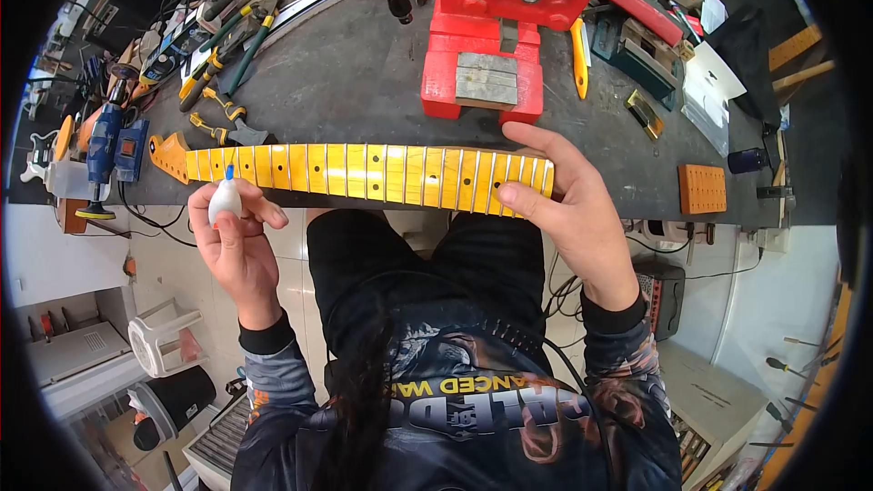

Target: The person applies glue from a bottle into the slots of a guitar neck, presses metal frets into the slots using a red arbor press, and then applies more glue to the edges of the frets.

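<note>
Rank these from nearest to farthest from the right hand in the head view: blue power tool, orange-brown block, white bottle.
From the right hand:
1. Orange-brown block, to the right.
2. White bottle, leftward, in the left hand.
3. Blue power tool, far left, beyond the bottle.

one guitar neck (350, 169), one white bottle (225, 205), one red press (477, 23), one white stool (156, 340), one drilled block (703, 189)
</note>
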The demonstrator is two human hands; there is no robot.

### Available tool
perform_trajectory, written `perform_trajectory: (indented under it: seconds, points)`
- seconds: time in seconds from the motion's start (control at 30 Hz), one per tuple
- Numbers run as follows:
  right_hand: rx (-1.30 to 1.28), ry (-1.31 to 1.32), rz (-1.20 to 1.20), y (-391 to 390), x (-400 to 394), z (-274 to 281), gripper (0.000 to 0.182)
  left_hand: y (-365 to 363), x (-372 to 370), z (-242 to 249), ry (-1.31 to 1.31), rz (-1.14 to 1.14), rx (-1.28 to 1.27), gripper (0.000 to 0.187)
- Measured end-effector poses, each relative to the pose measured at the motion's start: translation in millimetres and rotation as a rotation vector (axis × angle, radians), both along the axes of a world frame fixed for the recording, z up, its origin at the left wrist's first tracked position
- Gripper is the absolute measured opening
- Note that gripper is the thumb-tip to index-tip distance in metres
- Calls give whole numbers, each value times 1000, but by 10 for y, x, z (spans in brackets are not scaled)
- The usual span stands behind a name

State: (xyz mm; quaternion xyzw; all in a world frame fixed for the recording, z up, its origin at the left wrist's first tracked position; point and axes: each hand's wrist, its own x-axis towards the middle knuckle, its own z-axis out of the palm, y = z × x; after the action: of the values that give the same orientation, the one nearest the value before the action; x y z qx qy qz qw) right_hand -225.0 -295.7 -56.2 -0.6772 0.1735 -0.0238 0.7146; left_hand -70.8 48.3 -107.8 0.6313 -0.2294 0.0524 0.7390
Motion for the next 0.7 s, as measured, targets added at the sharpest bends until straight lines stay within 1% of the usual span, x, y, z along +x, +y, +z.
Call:
perform_trajectory:
  seconds: [0.03, 0.07, 0.1, 0.17, 0.23, 0.27, 0.33, 0.37, 0.43, 0.47, 0.53, 0.57, 0.63, 0.7]
  points:
    - [33, -55, -10, 14, 3, -15, 54, -43, -6, 42, 14, -34, -50, 42]
    - [34, -53, -7, 16, 8, -40, 54, -97, -15, 86, 28, -68, -100, 42]
    - [6, -91, -14, 10, 10, -78, 53, -168, -32, 125, 30, -64, -99, 42]
    - [-20, -127, -21, 5, -1, -162, 52, -344, -63, 200, 25, -153, -177, 46]
    - [-114, -222, -34, -2, -29, -260, 47, -503, -67, 270, 15, -191, -180, 48]
    - [-112, -219, -33, -13, -36, -324, 47, -568, -70, 280, 3, -230, -185, 50]
    - [-201, -297, 2, -45, -29, -453, 47, -648, -67, 261, -7, -227, -171, 52]
    - [-198, -296, 1, -54, -20, -508, 47, -668, -64, 241, -2, -241, -154, 53]
    - [-399, -381, 15, -76, -11, -593, 47, -690, -67, 188, 15, -258, -137, 53]
    - [-394, -376, 13, -85, -12, -603, 47, -706, -80, 194, 20, -260, -133, 53]
    - [-544, -423, 35, -101, -16, -596, 47, -741, -114, 233, 71, -227, -138, 52]
    - [-539, -420, 33, -102, -12, -595, 47, -733, -112, 232, 75, -228, -133, 52]
    - [-549, -424, 23, -98, 1, -593, 45, -701, -104, 230, 34, -255, 22, 53]
    - [-550, -423, 30, -109, 7, -596, 45, -740, -141, 307, 63, -259, 24, 50]
